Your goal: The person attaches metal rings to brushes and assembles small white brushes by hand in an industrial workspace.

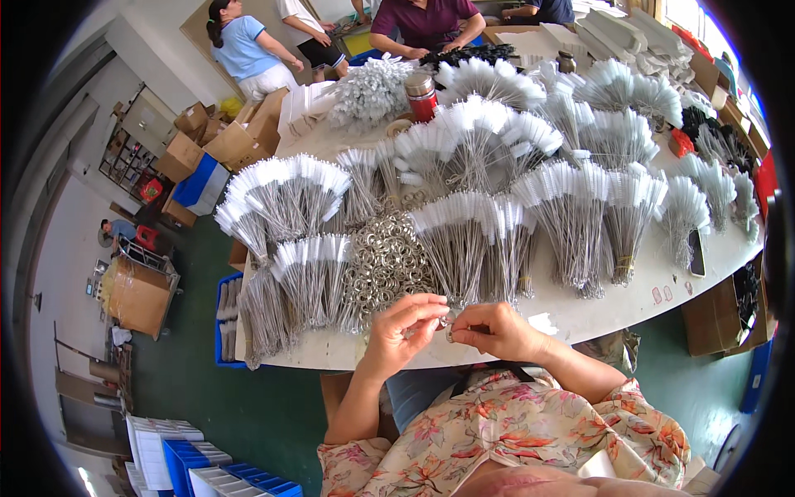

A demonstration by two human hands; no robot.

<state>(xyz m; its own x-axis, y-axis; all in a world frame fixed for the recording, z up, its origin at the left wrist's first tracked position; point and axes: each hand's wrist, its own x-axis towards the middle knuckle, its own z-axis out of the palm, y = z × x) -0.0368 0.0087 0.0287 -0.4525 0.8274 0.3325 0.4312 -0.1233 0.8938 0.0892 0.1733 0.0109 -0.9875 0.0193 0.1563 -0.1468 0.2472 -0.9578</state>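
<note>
In front of my chest, at the table's near edge, my left hand (403, 330) and my right hand (500, 332) meet with fingertips pinched. Between them is a small shiny metal ring (448, 324), largely covered by the fingers. Just beyond my left hand lies a heap of loose metal split rings (387, 263). Bundles of thin wire-handled brushes with white bristles stand around it: one (310, 277) left of the heap, another (464, 240) right beyond my fingers, a third (567, 215) farther right. Larger brush bundles (286, 195) stand behind at the left.
A red flask (421, 98) stands among the bundles on the white table (646, 311). A phone (697, 253) lies at the right. Blue crates (227, 319) and cardboard boxes (719, 311) flank the table. A person in a purple shirt (426, 25) works across from me.
</note>
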